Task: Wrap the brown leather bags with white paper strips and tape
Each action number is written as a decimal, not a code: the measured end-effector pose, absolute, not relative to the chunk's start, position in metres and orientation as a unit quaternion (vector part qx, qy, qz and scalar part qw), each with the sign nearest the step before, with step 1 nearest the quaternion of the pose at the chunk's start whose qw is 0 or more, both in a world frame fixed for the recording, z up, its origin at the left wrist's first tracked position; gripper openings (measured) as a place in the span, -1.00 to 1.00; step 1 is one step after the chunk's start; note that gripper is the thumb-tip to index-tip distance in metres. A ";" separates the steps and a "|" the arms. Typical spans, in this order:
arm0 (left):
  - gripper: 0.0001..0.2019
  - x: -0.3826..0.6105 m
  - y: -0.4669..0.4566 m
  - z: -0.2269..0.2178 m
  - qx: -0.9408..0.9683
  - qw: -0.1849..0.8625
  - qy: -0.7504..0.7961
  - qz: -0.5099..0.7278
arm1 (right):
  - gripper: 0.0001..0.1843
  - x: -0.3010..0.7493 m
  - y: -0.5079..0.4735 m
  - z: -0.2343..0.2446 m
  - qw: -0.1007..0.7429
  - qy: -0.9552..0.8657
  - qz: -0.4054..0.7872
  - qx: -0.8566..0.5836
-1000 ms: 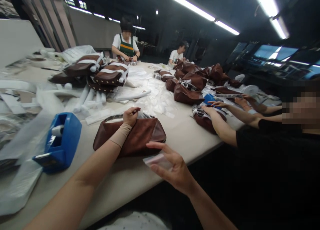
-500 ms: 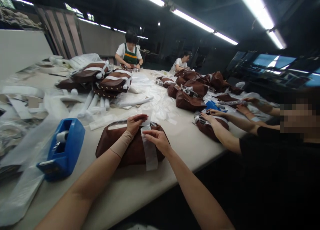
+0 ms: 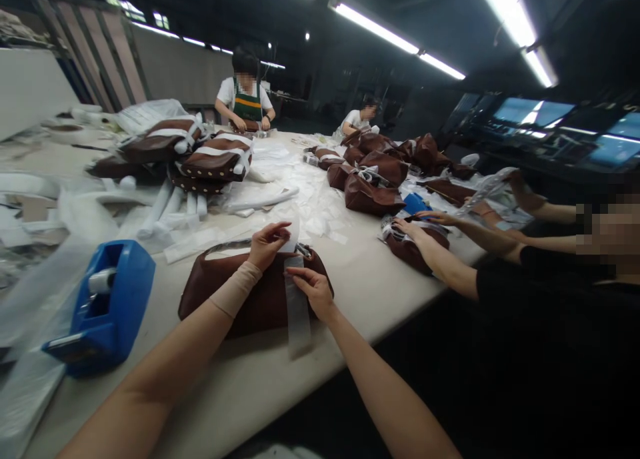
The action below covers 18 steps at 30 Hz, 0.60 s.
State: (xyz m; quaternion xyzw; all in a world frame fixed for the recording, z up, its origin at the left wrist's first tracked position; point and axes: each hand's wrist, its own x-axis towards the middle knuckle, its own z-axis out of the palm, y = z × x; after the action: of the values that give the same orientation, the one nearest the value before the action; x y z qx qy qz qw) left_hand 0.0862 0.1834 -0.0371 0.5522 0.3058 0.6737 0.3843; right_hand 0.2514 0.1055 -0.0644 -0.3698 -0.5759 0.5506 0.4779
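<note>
A brown handbag [image 3: 225, 292] lies on the table in front of me, its handle along the far side. Over its right part hangs a strip of whitish wrapping material [image 3: 299, 312], its lower end reaching past the bag's near edge. My right hand [image 3: 316, 289] pinches the strip's upper part between thumb and fingers. At the bag's top, my left hand [image 3: 267, 246] is closed in a pinch on a thin white sheet [image 3: 290, 236], beside the metal hardware [image 3: 303, 250]. A beige sleeve covers my left wrist.
A blue tape dispenser [image 3: 107, 306] stands at the left among white foam and plastic pieces. Wrapped brown bags [image 3: 215, 158] are piled beyond. More bags [image 3: 373, 192] lie to the right, where a co-worker's hands [image 3: 413, 229] touch one. Two people work at the far side.
The view has shifted slightly, moving the scene leftward. Both my hands stay at the bag; the strip's lower end hangs a little further down. At right, a co-worker's hand has raised clear plastic.
</note>
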 end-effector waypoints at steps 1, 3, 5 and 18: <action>-0.58 0.087 0.184 -0.034 0.552 0.379 0.303 0.678 | -0.68 0.250 0.106 -0.063 0.479 -0.578 0.549 -0.368; -0.46 0.090 0.183 -0.028 0.553 0.368 0.296 0.686 | -0.69 0.248 0.108 -0.061 0.480 -0.577 0.550 -0.366; -0.34 0.094 0.177 -0.021 0.554 0.357 0.289 0.695 | -0.69 0.246 0.109 -0.061 0.481 -0.571 0.557 -0.365; -0.81 0.098 0.101 0.000 0.771 0.159 0.249 0.565 | -0.41 0.245 0.119 -0.068 0.509 -0.503 0.575 -0.396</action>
State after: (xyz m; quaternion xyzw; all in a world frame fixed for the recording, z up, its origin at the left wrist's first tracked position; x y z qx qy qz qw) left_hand 0.0984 0.1010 -0.0002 0.7708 0.2490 0.5645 0.1588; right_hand 0.2453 0.1192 -0.0678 -0.3964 -0.5033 0.5751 0.5088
